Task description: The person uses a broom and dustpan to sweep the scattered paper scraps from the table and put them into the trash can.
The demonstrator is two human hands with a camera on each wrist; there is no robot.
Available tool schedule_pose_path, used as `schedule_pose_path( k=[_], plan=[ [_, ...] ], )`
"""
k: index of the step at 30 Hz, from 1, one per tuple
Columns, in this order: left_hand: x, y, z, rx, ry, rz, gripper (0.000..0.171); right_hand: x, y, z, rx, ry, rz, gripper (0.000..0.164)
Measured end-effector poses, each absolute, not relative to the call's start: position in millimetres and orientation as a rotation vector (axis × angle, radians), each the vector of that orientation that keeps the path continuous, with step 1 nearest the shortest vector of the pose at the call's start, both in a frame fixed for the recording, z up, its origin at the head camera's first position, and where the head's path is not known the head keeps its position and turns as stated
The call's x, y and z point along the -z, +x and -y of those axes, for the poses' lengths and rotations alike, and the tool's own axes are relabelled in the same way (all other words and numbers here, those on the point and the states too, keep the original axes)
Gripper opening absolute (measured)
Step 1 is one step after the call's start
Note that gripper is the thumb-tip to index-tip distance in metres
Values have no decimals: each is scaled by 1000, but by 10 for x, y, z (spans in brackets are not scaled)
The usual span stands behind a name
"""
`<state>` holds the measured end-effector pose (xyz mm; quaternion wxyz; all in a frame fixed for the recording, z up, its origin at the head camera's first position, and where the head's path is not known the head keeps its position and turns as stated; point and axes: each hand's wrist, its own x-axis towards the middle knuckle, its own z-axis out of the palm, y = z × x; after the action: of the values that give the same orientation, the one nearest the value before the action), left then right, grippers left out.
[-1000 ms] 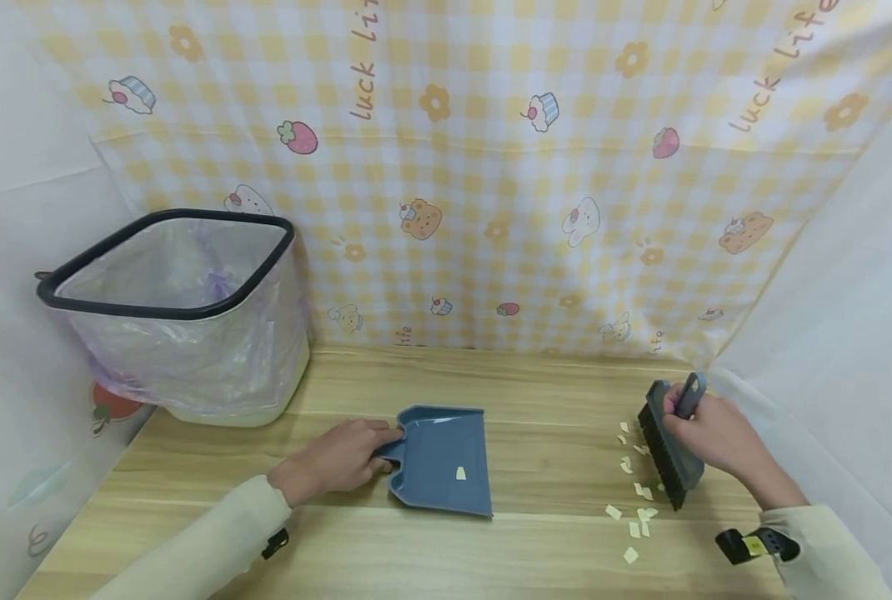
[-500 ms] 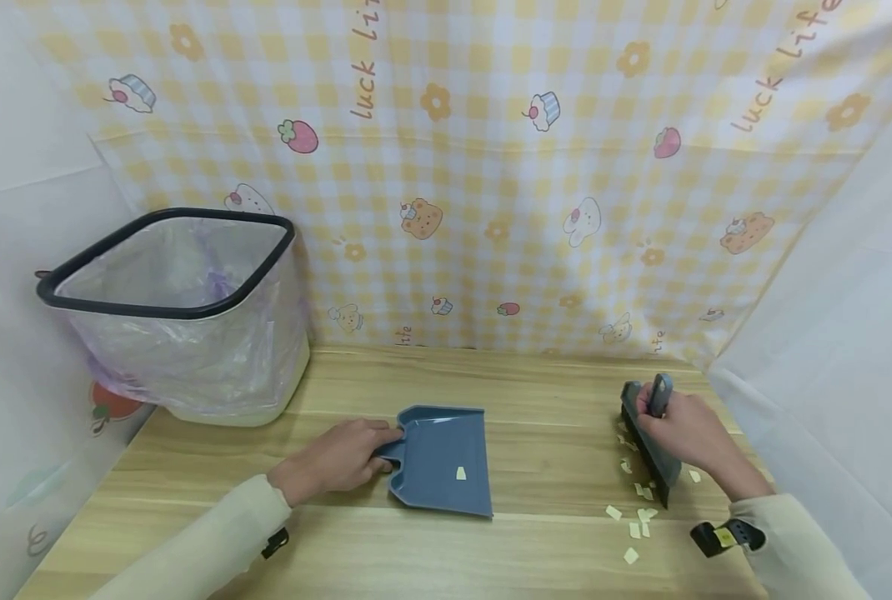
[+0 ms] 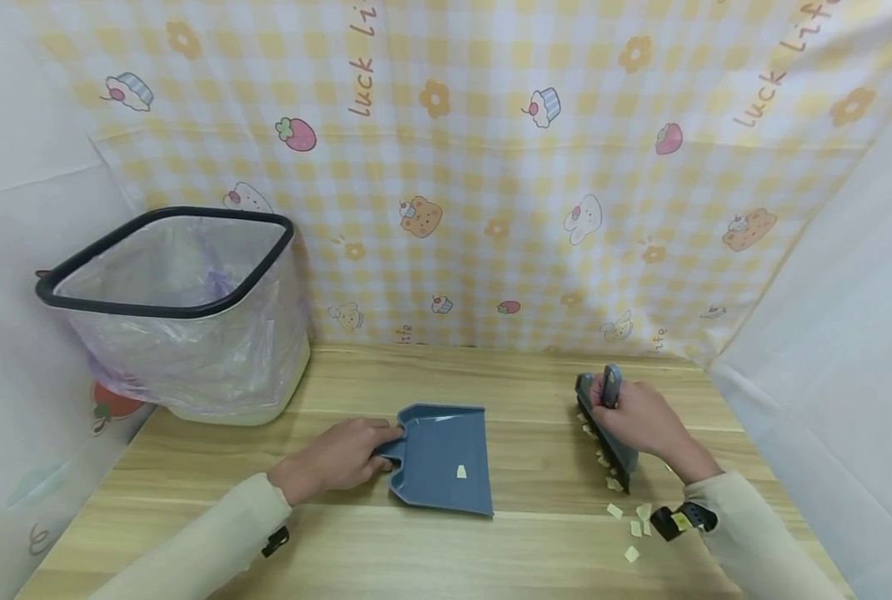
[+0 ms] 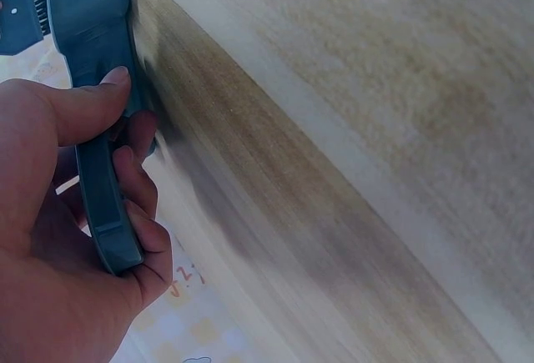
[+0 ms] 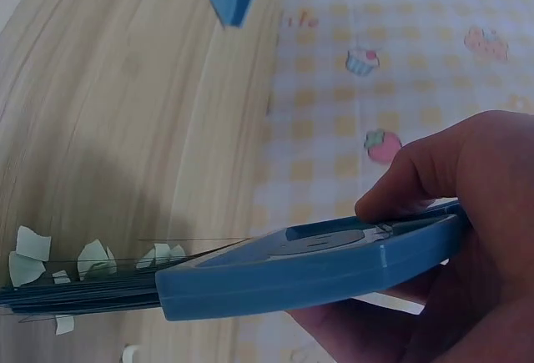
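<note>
My left hand grips the handle of a blue-grey dustpan, which lies flat on the table with its wide lip facing right. One pale paper scrap rests in the pan. In the left wrist view, thumb and fingers curl round the dustpan handle. My right hand holds a small hand brush, its dark bristles down on the wood. Several paper scraps lie against the bristles. More loose scraps lie nearer the front, outside the brush's reach.
A bin with a black rim and a clear purplish liner stands at the left back. A yellow checked curtain hangs behind the wooden table. White cloth borders the right side.
My right hand has swept the brush leftward toward the dustpan, pushing some scraps along its bristles. The left hand and dustpan have stayed in place.
</note>
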<state>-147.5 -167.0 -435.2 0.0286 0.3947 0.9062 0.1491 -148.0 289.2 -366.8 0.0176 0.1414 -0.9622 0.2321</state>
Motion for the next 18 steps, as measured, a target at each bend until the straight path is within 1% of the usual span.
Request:
schedule_pose_path(
  k=[6,14,18],
  plan=[
    [4344,-1473,1671,-468,1239,-2800,41,3632,-1474,-2664,-777,491,2993,9],
    [4355,-1486,1670,-474,1221,-2791,41,3644,-1454,-2376,-827,618,2974,15],
    [4358,-1493,1670,-476,1219,-2787,41,3626,-1440,-2288,-865,654,2971,13]
  ],
)
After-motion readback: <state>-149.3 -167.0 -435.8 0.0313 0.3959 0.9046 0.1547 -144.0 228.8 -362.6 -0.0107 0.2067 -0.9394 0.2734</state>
